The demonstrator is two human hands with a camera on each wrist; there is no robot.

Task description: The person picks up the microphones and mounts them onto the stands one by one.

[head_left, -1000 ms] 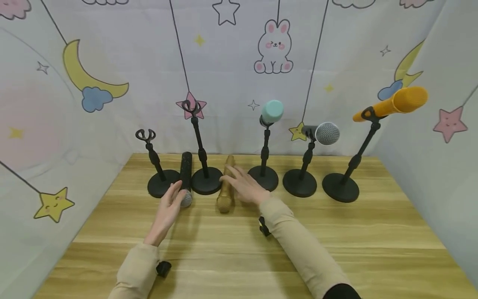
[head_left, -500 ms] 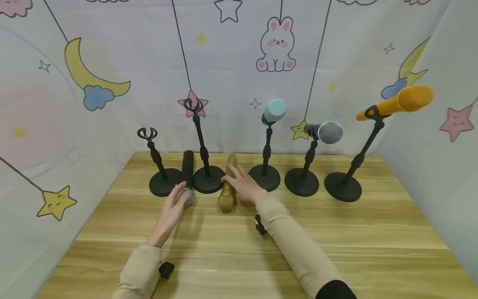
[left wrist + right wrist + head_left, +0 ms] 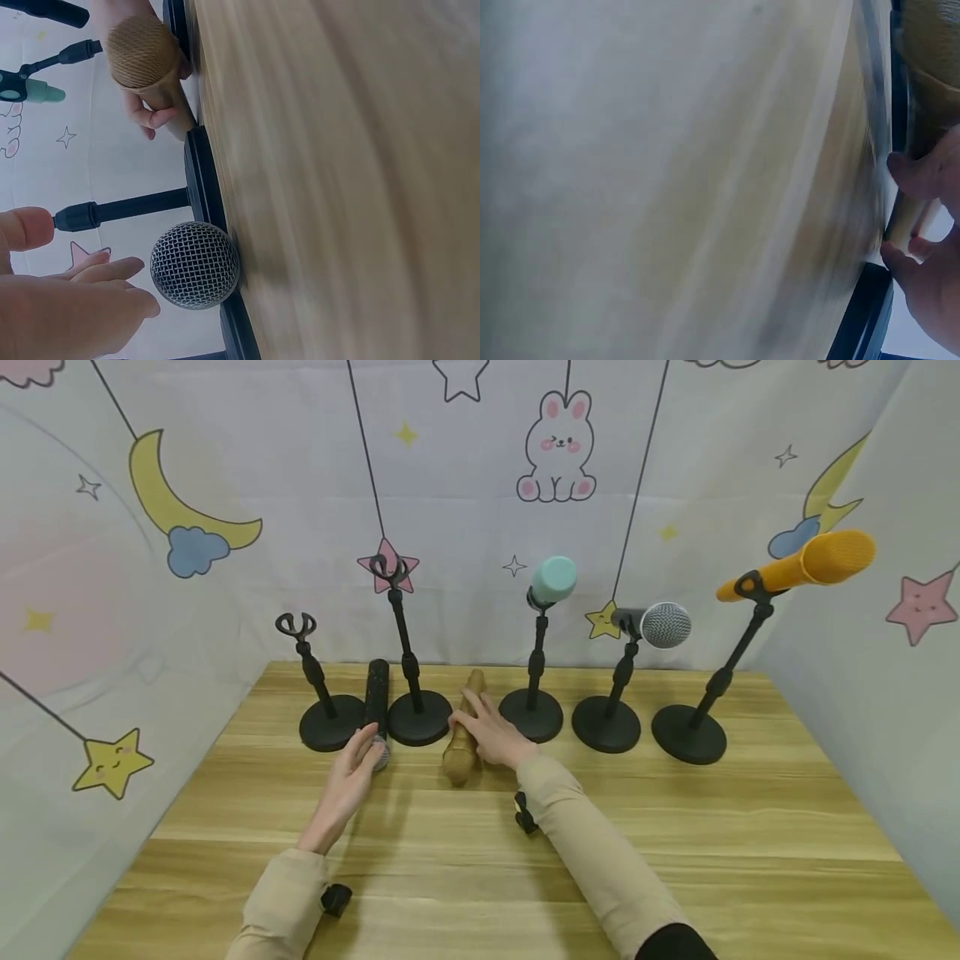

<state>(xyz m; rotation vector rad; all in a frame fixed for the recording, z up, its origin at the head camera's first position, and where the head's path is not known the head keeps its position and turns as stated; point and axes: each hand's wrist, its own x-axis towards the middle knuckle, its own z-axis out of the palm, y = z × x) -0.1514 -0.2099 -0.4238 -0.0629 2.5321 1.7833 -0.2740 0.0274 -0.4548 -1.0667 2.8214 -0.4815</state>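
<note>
In the head view my right hand (image 3: 493, 733) grips a gold microphone (image 3: 460, 760) around its handle, with the mesh head toward me. The right wrist view shows thumb and fingers at either side of the gold microphone (image 3: 934, 52). My left hand (image 3: 345, 785) hovers by the silver mesh head of a black microphone (image 3: 377, 693), which lies between two vacant stands. Seen from the left wrist, that mesh head (image 3: 195, 265) sits beside my left hand (image 3: 67, 311), whose fingers are extended and apart from it.
Vacant black stands (image 3: 330, 722) (image 3: 418, 717) stand at the left. Further right, stands hold a mint microphone (image 3: 555, 579), a silver-headed microphone (image 3: 664, 625) and an orange microphone (image 3: 806, 562). A patterned cloth (image 3: 465, 485) hangs behind the wooden table (image 3: 450, 877).
The gold microphone has shifted slightly to the right and turned a little, with my right fingers around it. My left hand stays near the black microphone's head. The head view has shifted slightly.
</note>
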